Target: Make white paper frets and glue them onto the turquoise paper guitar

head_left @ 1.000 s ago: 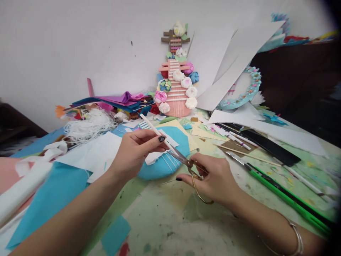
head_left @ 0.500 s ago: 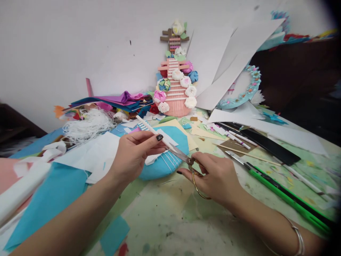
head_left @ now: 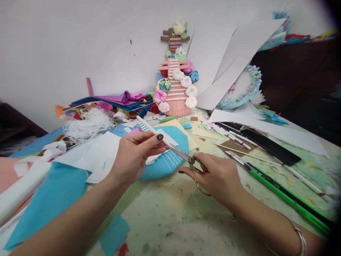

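Between thumb and fingers, my left hand [head_left: 137, 151] pinches a thin white rolled-paper stick [head_left: 145, 123], which slants up to the left. My right hand [head_left: 217, 174] is closed round the handles of a pair of scissors [head_left: 190, 160] with gold-coloured loops. The scissors' blades point left and meet the lower end of the stick beside my left fingertips; whether they touch it I cannot tell. Below and behind both hands lies a round blue paper-covered body [head_left: 160, 172] with white strings across it and a striped neck, like a small instrument.
A pink flower-trimmed paper instrument [head_left: 178, 96] leans on the wall. A green utility knife [head_left: 279, 192], blade out, lies at right near a black strip [head_left: 271, 145]. White string [head_left: 87, 124], blue paper [head_left: 53, 202] and a white roll [head_left: 23, 192] lie at left.
The scissors' blades have drawn closer together at the stick's lower end. My left hand keeps its pinch in nearly the same place.
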Available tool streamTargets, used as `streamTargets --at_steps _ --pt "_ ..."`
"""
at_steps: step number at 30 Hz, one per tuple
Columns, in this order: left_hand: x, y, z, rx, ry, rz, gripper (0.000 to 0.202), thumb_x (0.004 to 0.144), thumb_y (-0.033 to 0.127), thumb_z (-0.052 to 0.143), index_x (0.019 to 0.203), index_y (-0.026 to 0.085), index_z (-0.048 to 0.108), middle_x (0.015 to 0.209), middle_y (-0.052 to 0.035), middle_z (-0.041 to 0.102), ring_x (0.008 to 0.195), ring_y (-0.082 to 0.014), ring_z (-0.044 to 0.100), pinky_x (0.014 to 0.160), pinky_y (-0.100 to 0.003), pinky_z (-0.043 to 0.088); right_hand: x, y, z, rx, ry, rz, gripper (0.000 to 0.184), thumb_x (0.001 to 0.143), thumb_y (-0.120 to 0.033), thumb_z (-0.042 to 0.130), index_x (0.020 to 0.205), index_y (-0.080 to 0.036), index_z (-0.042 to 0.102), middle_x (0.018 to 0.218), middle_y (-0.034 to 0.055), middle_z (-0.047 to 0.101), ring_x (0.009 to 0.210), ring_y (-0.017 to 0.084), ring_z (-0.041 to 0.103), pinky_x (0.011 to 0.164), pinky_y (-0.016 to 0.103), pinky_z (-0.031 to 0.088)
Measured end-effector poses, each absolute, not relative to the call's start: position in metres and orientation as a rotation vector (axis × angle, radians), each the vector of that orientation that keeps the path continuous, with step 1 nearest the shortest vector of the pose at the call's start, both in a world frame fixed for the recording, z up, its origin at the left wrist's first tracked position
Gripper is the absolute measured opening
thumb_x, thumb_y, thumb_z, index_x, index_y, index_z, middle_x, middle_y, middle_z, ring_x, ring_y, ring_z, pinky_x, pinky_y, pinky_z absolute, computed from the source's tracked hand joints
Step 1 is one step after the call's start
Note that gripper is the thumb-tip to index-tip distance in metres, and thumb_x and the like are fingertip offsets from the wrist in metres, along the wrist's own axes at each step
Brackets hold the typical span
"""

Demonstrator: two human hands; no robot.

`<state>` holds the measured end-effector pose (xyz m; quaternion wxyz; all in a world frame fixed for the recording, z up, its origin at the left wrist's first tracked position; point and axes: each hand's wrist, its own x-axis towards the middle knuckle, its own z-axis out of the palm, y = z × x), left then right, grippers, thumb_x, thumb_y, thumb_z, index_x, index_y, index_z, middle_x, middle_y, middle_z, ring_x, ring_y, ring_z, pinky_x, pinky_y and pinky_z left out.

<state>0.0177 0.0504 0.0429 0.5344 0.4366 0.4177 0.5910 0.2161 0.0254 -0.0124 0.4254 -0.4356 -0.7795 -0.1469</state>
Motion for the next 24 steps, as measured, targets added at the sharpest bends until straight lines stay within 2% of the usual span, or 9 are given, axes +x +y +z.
streamTargets --at_steps 7,13,19,22,24 --pt "0.018 0.051 0.041 1.006 0.981 1.398 0.011 0.062 0.021 0.080 0.066 0.015 0.072 0.064 -0.0017 0.073 0.058 -0.0126 0.070 0.058 -0.016 0.059 0.216 0.025 -0.011 -1.058 -1.960 -0.341 0.040 0.080 -0.052 0.063 0.067 -0.014 0.063 0.044 -0.0041 0.051 0.040 0.007 0.046 0.042 0.023 0.027" --pt "0.018 0.051 0.040 1.005 0.990 1.394 0.011 0.062 0.021 0.079 0.067 0.015 0.072 0.064 -0.0016 0.072 0.058 -0.0119 0.069 0.058 -0.016 0.058 0.216 0.025 -0.011 -1.065 -1.970 -0.316 0.044 0.082 -0.056 0.058 0.067 -0.014 0.062 0.044 -0.0032 0.054 0.039 0.007 0.047 0.043 0.022 0.027" --pt "0.015 0.054 0.043 1.142 1.080 1.365 0.013 0.067 0.026 0.074 0.069 0.014 0.067 0.063 -0.0011 0.070 0.060 -0.0139 0.068 0.060 -0.022 0.057 0.222 0.030 -0.007 -1.116 -1.957 -0.259 0.048 0.081 -0.060 0.056 0.068 -0.015 0.064 0.043 -0.0016 0.054 0.039 0.008 0.047 0.043 0.022 0.028" --pt "0.002 0.067 0.045 1.332 1.208 1.376 0.009 0.072 0.024 0.063 0.072 0.015 0.061 0.066 0.0003 0.065 0.068 -0.0166 0.068 0.066 -0.028 0.057 0.228 0.041 -0.007 -1.335 -1.868 -0.044 0.047 0.078 -0.061 0.059 0.065 -0.016 0.060 0.044 -0.0005 0.055 0.039 0.010 0.048 0.044 0.022 0.029" --pt "-0.012 0.080 0.043 1.479 1.415 1.320 0.010 0.076 0.022 0.048 0.073 0.016 0.056 0.070 -0.0008 0.064 0.067 -0.0172 0.067 0.063 -0.030 0.055 0.231 0.050 -0.009 -1.504 -1.776 0.301 0.045 0.078 -0.059 0.060 0.061 -0.018 0.054 0.045 0.0001 0.057 0.037 0.010 0.048 0.042 0.022 0.030"
